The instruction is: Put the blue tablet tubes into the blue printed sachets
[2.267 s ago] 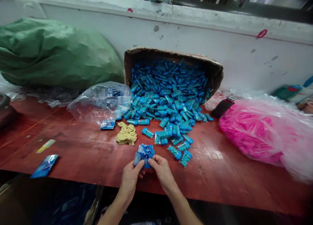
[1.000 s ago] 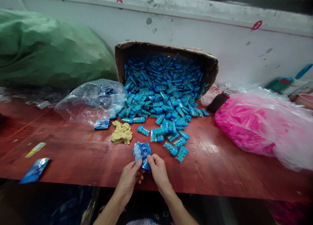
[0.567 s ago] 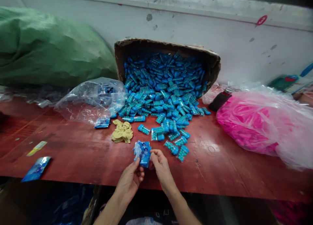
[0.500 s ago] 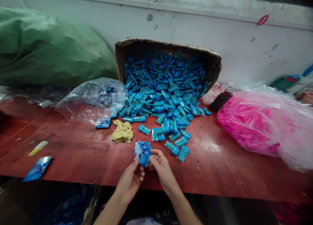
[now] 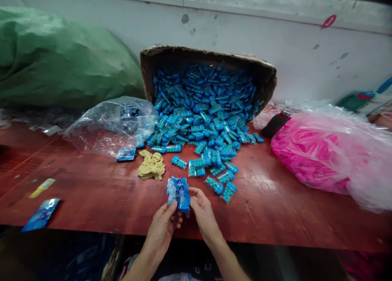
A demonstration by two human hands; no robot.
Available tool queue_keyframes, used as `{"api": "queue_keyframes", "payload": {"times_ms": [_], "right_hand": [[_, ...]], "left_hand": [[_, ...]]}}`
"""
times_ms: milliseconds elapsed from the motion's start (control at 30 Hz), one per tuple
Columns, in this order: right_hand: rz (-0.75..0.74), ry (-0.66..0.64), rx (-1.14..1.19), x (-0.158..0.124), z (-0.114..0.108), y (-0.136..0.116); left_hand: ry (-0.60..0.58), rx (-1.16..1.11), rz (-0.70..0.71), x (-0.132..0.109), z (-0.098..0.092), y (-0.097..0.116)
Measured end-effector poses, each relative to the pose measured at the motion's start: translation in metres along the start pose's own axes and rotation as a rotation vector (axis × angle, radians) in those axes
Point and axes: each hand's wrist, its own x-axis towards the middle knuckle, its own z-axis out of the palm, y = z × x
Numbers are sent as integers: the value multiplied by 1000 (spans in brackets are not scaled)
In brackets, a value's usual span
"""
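Observation:
A small stack of blue printed packets [image 5: 179, 194] is held over the front part of the red table. My left hand [image 5: 163, 224] pinches its lower left side, thumb on top and fingers curled below. At the right edge of the stack, my right hand [image 5: 203, 211] grips with thumb and bent fingers. Just beyond lie several clear capsule-shaped containers of blue beads with blue caps [image 5: 226, 176]. A crumpled yellowish cloth-like piece [image 5: 151, 165] rests to the left of the stack.
A tipped cardboard box [image 5: 271, 83] spills a heap of the bead containers [image 5: 202, 105]. A clear plastic bag [image 5: 92, 128], a green sack [image 5: 61, 60] and a blue packet [image 5: 41, 215] are at left. At right sits a bag of pink items [image 5: 309, 150] beside a dark bottle [image 5: 275, 124].
The packets in my hands now show more of their printed faces, and the stack looks more spread downward. My right hand's fingers have shifted slightly along its right edge. The view has moved slightly.

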Motion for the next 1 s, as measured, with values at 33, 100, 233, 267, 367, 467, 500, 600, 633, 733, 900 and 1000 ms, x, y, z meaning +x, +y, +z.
{"api": "queue_keyframes", "payload": {"times_ms": [33, 100, 233, 267, 367, 467, 500, 600, 633, 733, 900, 1000], "right_hand": [[-69, 16, -120, 1, -6, 0], [-263, 137, -490, 4, -21, -2], [-369, 429, -1258, 18, -53, -5], [-337, 429, -1363, 21, -57, -4], [-337, 357, -1485, 23, -55, 1], [-418, 295, -1477, 20, -44, 6], [-445, 265, -1471, 18, -42, 7], [-510, 162, -1431, 16, -41, 7], [-524, 147, -1400, 16, -42, 6], [-535, 157, -1203, 14, -46, -1], [-527, 48, -883, 0, -37, -12], [-546, 31, -883, -8, -31, -13]], "left_hand": [[13, -23, -28, 1, 0, 1], [65, -70, -89, 2, -1, 2], [120, -125, -139, 4, -3, 4], [120, -134, -143, 4, -3, 4], [131, -155, -170, 4, -2, 6], [147, -170, -204, 3, -1, 9], [149, -174, -211, 3, 0, 10], [149, -180, -222, 4, 1, 13], [155, -182, -217, 5, 2, 13], [168, -186, -189, 6, 3, 12], [151, -174, -151, 6, 4, 10], [131, -179, -139, 5, 5, 9]]}}
